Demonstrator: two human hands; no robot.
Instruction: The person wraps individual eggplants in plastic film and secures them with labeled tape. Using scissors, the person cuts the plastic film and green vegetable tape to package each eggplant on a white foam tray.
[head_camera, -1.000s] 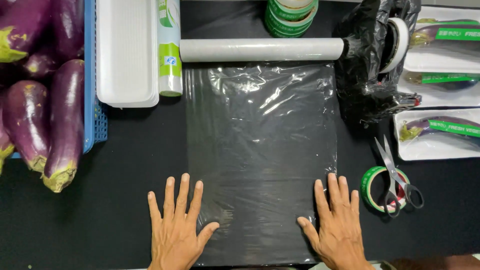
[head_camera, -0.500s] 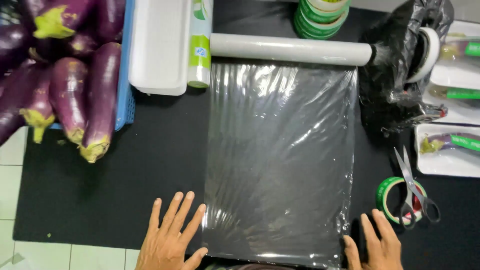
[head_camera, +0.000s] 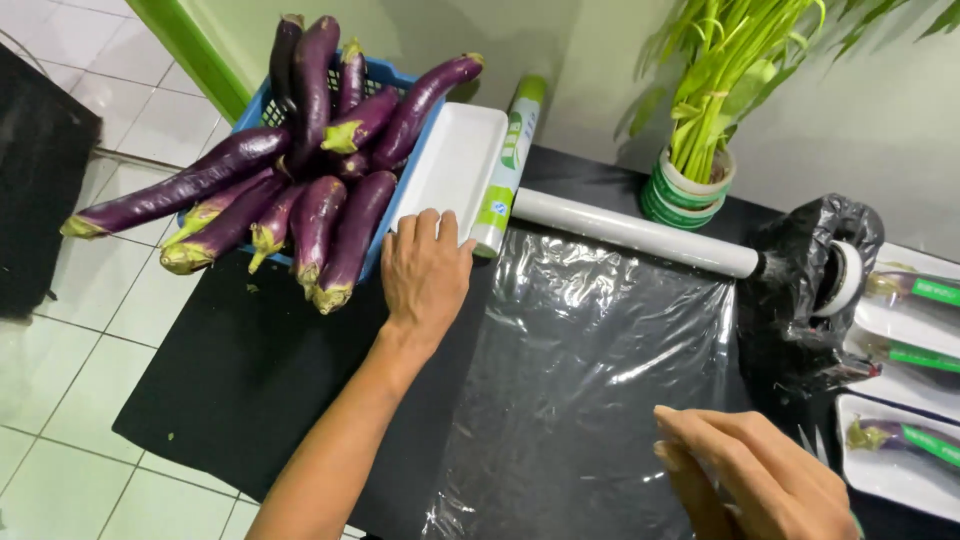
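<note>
The left hand (head_camera: 425, 275) lies flat, fingers together, its grip holding nothing, fingertips touching the near edge of the white tray (head_camera: 455, 165) at 12 o'clock. A basket (head_camera: 262, 112) of eggplants (head_camera: 330, 225) sits at its 10 o'clock. The right hand (head_camera: 750, 470), fingers loosely extended with nothing pinched, rests at 5 o'clock on the film (head_camera: 590, 370) spread over the black tabletop (head_camera: 250, 370) below its roll (head_camera: 630, 230).

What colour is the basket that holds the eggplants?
Blue; the basket shows best in the head view.
</note>
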